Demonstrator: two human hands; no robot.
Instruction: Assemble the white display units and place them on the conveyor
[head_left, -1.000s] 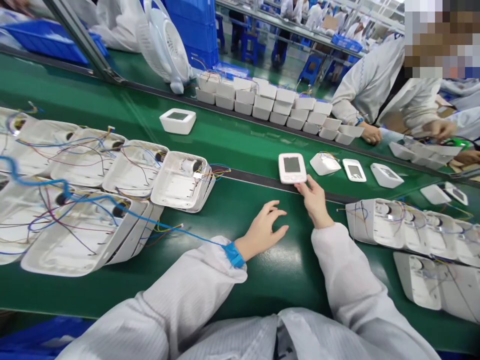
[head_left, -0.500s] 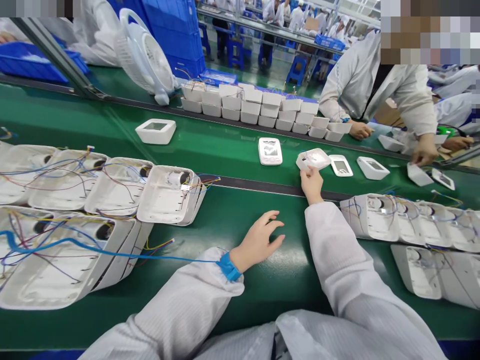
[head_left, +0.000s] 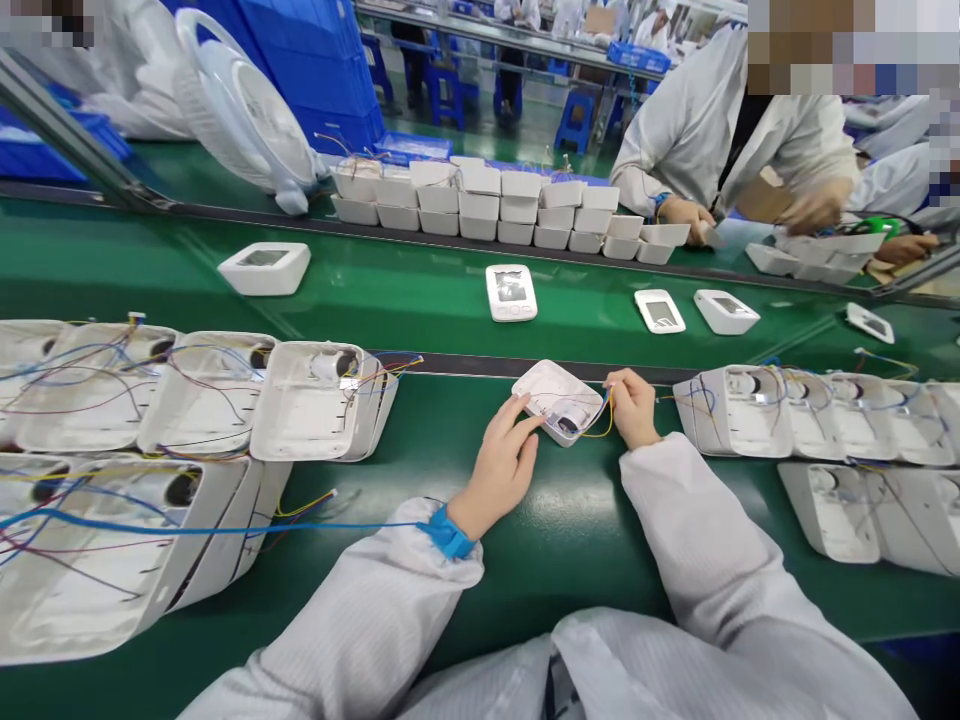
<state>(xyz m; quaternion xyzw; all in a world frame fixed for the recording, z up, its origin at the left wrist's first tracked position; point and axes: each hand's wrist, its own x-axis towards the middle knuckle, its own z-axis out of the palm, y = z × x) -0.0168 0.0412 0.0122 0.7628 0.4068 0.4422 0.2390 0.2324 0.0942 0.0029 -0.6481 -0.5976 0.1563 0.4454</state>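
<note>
A white open housing (head_left: 559,390) with a dark round part and thin coloured wires inside lies on the green surface in front of me. My left hand (head_left: 499,465), with a blue strap at the wrist, touches its left rim with fingers apart. Pinched in my right hand (head_left: 634,408), beside its right edge, are the blue and yellow wires (head_left: 609,400) that come out of the housing.
Wired housings stand in rows at left (head_left: 315,400) and right (head_left: 757,410). On the belt (head_left: 405,290) lie white units with display windows (head_left: 511,292). Behind are stacked housings (head_left: 480,205), a fan (head_left: 247,110) and a person in a white coat (head_left: 690,130).
The housing has come from the belt towards me, onto the near surface. My right hand has shifted to its wires; my left hand has moved up to its rim.
</note>
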